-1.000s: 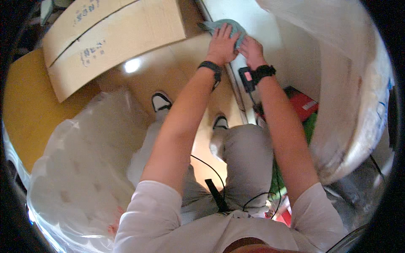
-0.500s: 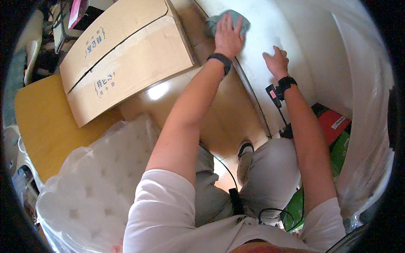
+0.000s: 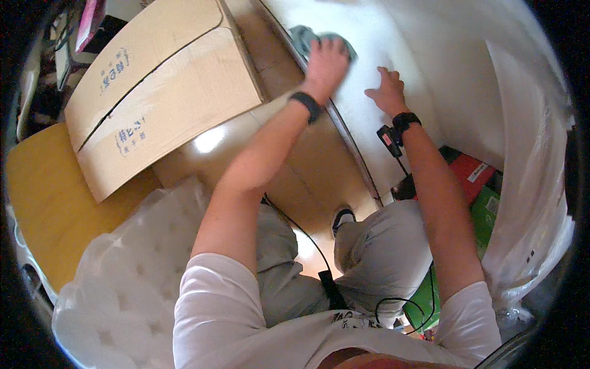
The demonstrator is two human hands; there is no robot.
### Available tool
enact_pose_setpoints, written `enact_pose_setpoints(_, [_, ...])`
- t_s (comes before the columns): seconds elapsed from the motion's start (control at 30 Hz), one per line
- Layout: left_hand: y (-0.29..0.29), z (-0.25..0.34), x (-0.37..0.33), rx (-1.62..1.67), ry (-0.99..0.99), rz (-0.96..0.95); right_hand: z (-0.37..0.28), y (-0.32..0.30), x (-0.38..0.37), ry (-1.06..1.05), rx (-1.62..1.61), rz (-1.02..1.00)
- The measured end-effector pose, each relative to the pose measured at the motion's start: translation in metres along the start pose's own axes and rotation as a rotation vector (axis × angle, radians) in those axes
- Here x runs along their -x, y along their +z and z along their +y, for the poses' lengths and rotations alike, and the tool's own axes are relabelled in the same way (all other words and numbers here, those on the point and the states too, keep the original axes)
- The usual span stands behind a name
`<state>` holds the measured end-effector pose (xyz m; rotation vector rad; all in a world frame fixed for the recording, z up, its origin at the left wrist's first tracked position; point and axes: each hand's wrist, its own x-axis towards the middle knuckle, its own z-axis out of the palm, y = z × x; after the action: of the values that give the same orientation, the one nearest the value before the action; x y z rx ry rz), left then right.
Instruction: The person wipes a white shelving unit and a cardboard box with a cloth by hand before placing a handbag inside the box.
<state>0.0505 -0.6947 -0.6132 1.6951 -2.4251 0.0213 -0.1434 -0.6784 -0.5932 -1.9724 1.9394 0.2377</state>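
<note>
Grey-green cloth (image 3: 301, 39), presumably light, soft and limp, best grasped by its bunched middle, lies crumpled near the dark left edge of the white surface (image 3: 376, 40); left hand (image 3: 327, 59) rests over it, grip unclear through blur, while right hand (image 3: 389, 93), empty with fingers loosely spread, is apart rightward.

The left hand (image 3: 327, 61) lies on a grey-green cloth (image 3: 301, 38) on a white surface (image 3: 362, 34); the spread right hand (image 3: 389, 97) is nearby.
</note>
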Motion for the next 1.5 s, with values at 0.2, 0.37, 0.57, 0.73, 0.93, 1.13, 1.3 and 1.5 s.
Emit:
enact_pose_setpoints(0.2, [0.037, -0.071, -0.052, -0.24, -0.393, 0.217, 0.008, 0.008, -0.015, -0.091, 0.055, 0.06])
enact_pose_setpoints(0.37, [0.031, -0.07, -0.036, -0.007, -0.387, 0.269, -0.015, -0.012, 0.002, 0.042, -0.066, -0.146])
enact_pose_setpoints(0.57, [0.031, -0.055, -0.029, 0.071, -0.2, 0.338, 0.051, -0.007, -0.045, -0.124, 0.066, -0.226])
enact_pose_setpoints(0.73, [0.023, -0.021, 0.021, 0.112, -0.025, 0.193, 0.068, -0.001, -0.06, -0.476, 0.241, -0.161])
enact_pose_setpoints(0.93, [0.0, 0.078, 0.156, 0.442, 0.418, 0.029, 0.022, 0.014, -0.085, -0.268, -0.075, -0.442])
enact_pose_setpoints(1.13, [0.019, 0.1, 0.138, 0.503, 0.676, 0.079, 0.087, 0.04, -0.079, -0.52, 0.662, -0.263])
enact_pose_setpoints(1.3, [-0.013, -0.01, 0.082, 0.452, 0.317, 0.331, 0.051, 0.012, -0.023, -0.049, -0.026, -0.184])
enact_pose_setpoints(1.5, [0.017, 0.092, 0.149, 0.556, 0.392, 0.017, 0.04, -0.004, 0.001, 0.144, -0.265, -0.324])
